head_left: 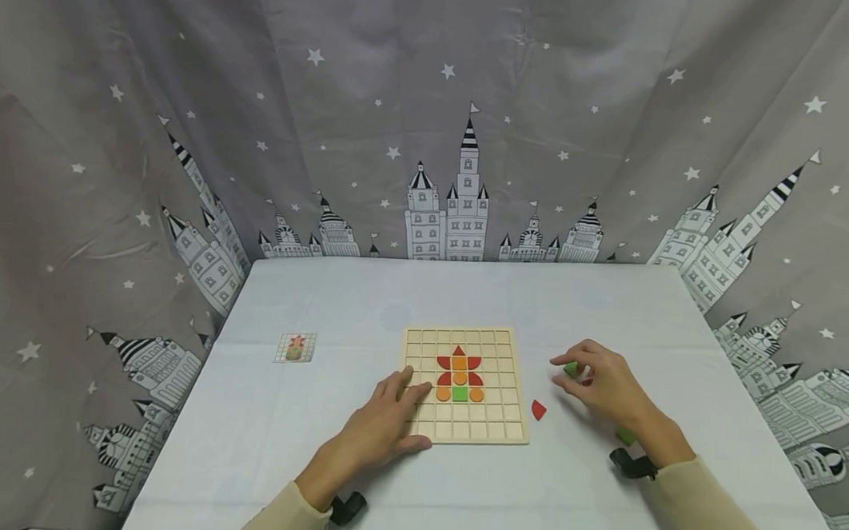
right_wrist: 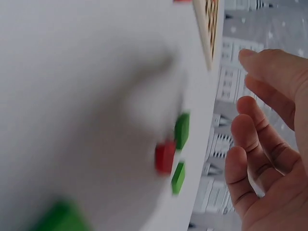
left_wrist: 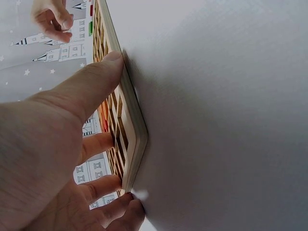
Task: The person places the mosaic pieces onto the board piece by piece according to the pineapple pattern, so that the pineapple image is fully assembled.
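Observation:
A wooden grid board [head_left: 425, 429] lies on the table, bearing a flower-like pattern of red, orange and green pieces [head_left: 459, 394]. My left hand [head_left: 382, 424] rests at the board's left side, fingers spread over its edge and thumb at the front edge in the left wrist view. Right of the board, my right hand [head_left: 609, 383] is raised above several loose pieces, its fingers loosely bent and holding nothing. Beneath it in the right wrist view are a red block [right_wrist: 165, 157] and green blocks [right_wrist: 182, 131]. One red quarter-round piece [head_left: 538, 410] lies between board and right hand.
A small pattern card [head_left: 294, 347] lies on the white table [head_left: 351, 293] to the left of the board. Another green block [head_left: 625, 436] sits beneath my right wrist. A grey curtain [head_left: 374, 134] printed with castles and stars hangs behind the table.

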Demonstrator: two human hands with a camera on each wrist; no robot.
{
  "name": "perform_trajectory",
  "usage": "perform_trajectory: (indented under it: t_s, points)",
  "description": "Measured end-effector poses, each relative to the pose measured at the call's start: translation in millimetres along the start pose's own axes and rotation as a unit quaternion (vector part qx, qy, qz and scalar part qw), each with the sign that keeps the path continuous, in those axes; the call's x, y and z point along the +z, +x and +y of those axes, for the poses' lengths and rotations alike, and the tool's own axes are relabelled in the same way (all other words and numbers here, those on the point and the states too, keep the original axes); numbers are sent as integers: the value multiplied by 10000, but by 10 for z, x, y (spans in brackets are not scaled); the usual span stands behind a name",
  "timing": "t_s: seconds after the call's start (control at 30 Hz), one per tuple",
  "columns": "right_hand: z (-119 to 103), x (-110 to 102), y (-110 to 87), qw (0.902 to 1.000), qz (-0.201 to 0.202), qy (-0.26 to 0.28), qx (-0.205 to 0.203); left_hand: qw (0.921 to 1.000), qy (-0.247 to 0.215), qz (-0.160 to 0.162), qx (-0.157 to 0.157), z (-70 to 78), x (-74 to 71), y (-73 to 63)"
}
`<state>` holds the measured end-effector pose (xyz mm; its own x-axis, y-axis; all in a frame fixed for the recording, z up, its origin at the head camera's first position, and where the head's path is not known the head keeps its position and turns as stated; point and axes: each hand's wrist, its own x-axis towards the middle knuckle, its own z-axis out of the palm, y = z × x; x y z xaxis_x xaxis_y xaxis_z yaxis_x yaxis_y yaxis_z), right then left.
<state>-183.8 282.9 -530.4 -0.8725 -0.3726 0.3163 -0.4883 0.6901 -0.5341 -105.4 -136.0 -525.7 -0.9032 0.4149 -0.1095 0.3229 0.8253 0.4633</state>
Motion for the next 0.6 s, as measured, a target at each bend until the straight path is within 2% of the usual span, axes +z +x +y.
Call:
perform_trajectory:
  t_s: [0.23,0.47,0.6]
  points:
    - [222,-211,-163,9990,158,-360,207,10000,21,-36,-5,4,-9,2]
    - [430,-352,-355,9974,297,-334,562,10000,-31,-37,-62,23,-22,-6]
    - [519,-404,-445,9945,259,-389,939,10000,-15,-40,-69,19,-23,-9]
